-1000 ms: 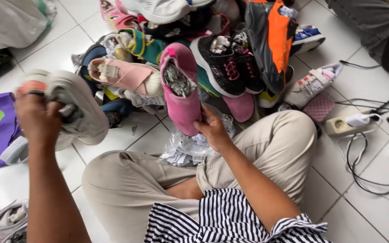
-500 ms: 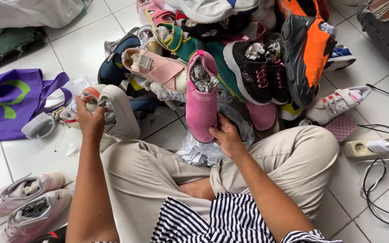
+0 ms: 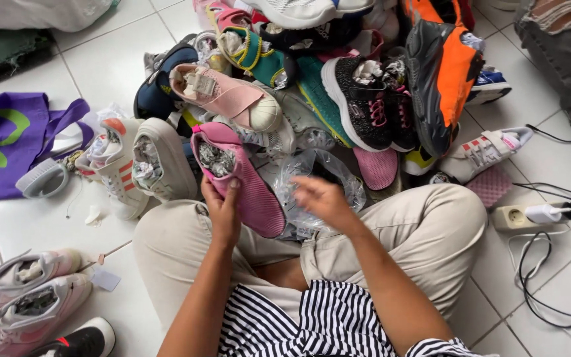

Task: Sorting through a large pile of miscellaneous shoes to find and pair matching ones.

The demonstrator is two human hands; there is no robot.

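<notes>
— What moved?
— The pink shoe (image 3: pixel 246 185) went from the right hand (image 3: pixel 322 198) to the left hand (image 3: pixel 221 211). The white shoes (image 3: pixel 137 162) now sit on the floor (image 3: pixel 41 225).
— How is it held?
— The left hand grips its heel end above the lap. The shoe lies slanted, opening up-left, toe down-right.
— And the right hand?
— It is open and holds nothing, just beside the shoe, over a clear bag (image 3: pixel 312 168).

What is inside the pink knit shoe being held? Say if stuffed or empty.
Stuffed: crumpled silvery paper fills the opening of the pink knit shoe, held by the left hand.
</notes>
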